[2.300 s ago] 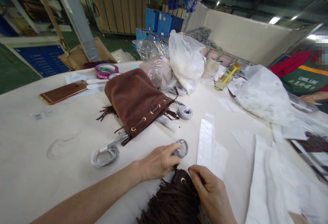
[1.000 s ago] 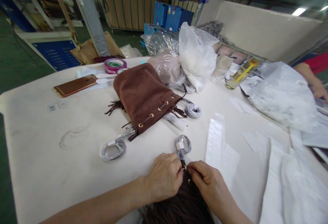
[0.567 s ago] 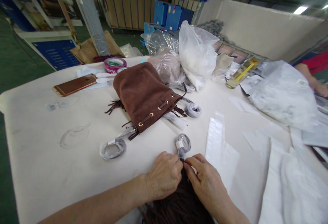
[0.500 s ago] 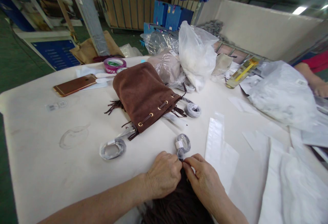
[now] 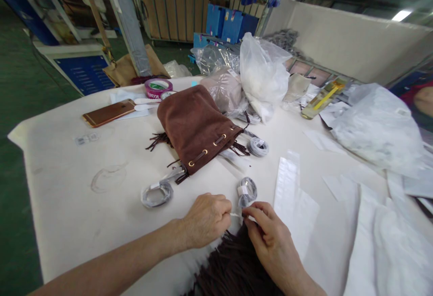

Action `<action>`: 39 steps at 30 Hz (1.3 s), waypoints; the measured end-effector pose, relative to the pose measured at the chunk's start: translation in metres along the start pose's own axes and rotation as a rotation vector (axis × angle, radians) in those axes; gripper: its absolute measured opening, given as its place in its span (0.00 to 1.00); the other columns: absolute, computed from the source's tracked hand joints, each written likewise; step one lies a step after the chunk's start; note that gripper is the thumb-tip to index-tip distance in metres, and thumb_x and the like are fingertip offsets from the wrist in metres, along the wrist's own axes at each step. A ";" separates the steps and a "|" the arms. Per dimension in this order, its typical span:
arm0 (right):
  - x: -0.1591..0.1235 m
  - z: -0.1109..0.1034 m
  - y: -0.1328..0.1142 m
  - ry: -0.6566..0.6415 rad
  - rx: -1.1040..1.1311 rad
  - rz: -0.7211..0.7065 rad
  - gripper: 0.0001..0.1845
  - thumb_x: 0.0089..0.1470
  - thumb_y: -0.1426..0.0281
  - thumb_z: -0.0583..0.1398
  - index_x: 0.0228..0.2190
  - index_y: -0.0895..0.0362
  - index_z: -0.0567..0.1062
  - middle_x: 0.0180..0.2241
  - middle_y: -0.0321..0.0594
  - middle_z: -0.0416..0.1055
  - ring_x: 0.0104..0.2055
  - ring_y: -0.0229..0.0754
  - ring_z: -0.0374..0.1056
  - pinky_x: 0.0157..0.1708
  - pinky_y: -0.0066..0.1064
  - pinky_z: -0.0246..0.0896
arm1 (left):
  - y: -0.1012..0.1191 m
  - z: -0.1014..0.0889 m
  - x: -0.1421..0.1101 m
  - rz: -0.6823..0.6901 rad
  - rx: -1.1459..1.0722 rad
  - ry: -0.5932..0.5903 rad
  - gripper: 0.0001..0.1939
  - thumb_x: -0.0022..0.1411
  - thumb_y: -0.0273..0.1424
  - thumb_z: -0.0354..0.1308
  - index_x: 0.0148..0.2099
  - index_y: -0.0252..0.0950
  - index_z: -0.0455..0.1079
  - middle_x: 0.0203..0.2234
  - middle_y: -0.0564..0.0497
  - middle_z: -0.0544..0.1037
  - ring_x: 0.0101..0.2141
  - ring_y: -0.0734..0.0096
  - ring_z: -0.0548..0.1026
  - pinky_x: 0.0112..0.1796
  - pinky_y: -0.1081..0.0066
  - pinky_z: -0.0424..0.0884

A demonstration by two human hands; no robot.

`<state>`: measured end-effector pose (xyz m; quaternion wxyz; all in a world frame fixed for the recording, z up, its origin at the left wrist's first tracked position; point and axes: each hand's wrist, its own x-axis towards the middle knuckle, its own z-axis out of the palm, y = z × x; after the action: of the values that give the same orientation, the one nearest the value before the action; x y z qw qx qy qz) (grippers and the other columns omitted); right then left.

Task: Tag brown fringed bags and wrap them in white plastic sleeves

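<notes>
My left hand (image 5: 207, 220) is closed in a pinch on one end of a thin white strip (image 5: 236, 215), which stretches across to my right hand. My right hand (image 5: 272, 242) pinches a small dark end at the top of a dark brown fringed piece (image 5: 237, 264); the lower part of that piece runs out of view. Just beyond the fingers lies a coiled strap wrapped in clear plastic (image 5: 247, 190). Farther off, a brown suede drawstring bag (image 5: 199, 124) with gold eyelets rests on the table, with another wrapped coil (image 5: 157, 194) at its near left corner.
On the white table (image 5: 67, 187) are a phone (image 5: 108, 113), purple tape (image 5: 157, 87) and a third coil (image 5: 258, 146). White plastic sleeves (image 5: 287, 183) lie to the right. Stuffed plastic bags (image 5: 375, 129) and a yellow-marked bottle (image 5: 323, 99) stand behind. Another person's arm (image 5: 424, 101) shows at far right.
My left hand has moved left, away from my right hand, and a white strip now shows between them. The whole view has shifted slightly.
</notes>
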<state>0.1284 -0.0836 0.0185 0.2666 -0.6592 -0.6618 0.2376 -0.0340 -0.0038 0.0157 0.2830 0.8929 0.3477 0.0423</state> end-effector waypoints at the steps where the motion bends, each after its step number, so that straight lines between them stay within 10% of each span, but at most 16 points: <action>1: 0.000 0.001 -0.002 -0.020 -0.016 -0.015 0.12 0.55 0.74 0.49 0.36 0.55 0.71 0.39 0.42 0.66 0.34 0.38 0.68 0.35 0.29 0.63 | 0.001 -0.002 0.000 -0.004 -0.011 0.007 0.09 0.55 0.22 0.47 0.24 0.35 0.61 0.22 0.56 0.69 0.26 0.73 0.68 0.30 0.73 0.60; 26: 0.010 -0.003 -0.002 -0.028 0.081 0.111 0.09 0.51 0.73 0.51 0.27 0.57 0.71 0.31 0.39 0.67 0.33 0.39 0.66 0.34 0.29 0.60 | -0.001 -0.002 0.004 -0.145 -0.290 0.077 0.03 0.51 0.24 0.52 0.30 0.35 0.65 0.22 0.57 0.69 0.24 0.75 0.66 0.27 0.76 0.59; 30: 0.011 -0.003 0.000 -0.027 0.192 0.195 0.09 0.50 0.69 0.52 0.25 0.57 0.71 0.29 0.38 0.67 0.28 0.38 0.65 0.29 0.30 0.59 | 0.001 0.012 0.012 -0.165 -0.613 0.043 0.23 0.44 0.24 0.58 0.46 0.35 0.65 0.26 0.57 0.71 0.23 0.76 0.66 0.25 0.78 0.61; 39: 0.008 -0.001 0.007 -0.040 0.291 0.296 0.11 0.49 0.65 0.53 0.26 0.57 0.72 0.28 0.38 0.66 0.25 0.38 0.63 0.26 0.30 0.57 | 0.011 0.025 0.025 -0.085 -0.786 0.172 0.08 0.48 0.22 0.54 0.30 0.33 0.74 0.25 0.53 0.74 0.29 0.71 0.71 0.32 0.76 0.62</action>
<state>0.1343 -0.0758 0.0150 0.3079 -0.6990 -0.5215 0.3804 -0.0025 -0.0059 -0.0021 0.5743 0.6946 0.3641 0.2351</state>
